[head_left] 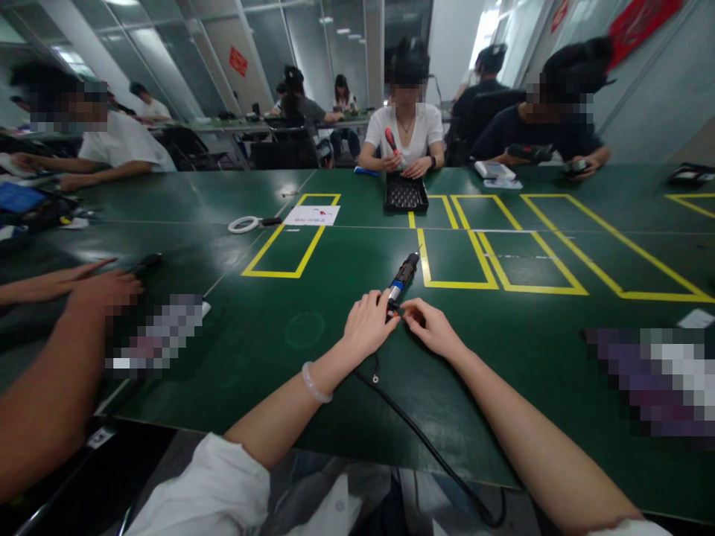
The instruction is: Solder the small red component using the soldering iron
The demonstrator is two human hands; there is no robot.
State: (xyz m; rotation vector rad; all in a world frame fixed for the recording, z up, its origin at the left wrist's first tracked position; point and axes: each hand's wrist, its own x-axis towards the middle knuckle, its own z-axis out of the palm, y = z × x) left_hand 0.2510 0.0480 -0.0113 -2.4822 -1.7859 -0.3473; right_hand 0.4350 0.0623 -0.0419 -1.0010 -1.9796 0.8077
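Observation:
An electric screwdriver [403, 277], black at the front with a blue band and a silver section, lies slanted above the table with its thin bit pointing away from me. My left hand [366, 324] is closed around its rear part, back of the hand upward. At the same rear end, the curled fingers of my right hand [433, 327] pinch a small dark part beside an orange spot. Exactly what these fingertips grip is partly hidden. A black cable [416, 430] runs from beneath my left hand toward the table's front edge, with a small metal ring [375, 379] near it.
Yellow tape rectangles [461, 284] mark the green table [335, 387]. A white paper sheet [311, 215] and a white cable coil [243, 224] lie at left. Opposite, a person holds a red screwdriver [390, 139] over a black tray [406, 208]. Another person's arm [61, 372] reaches in from the left.

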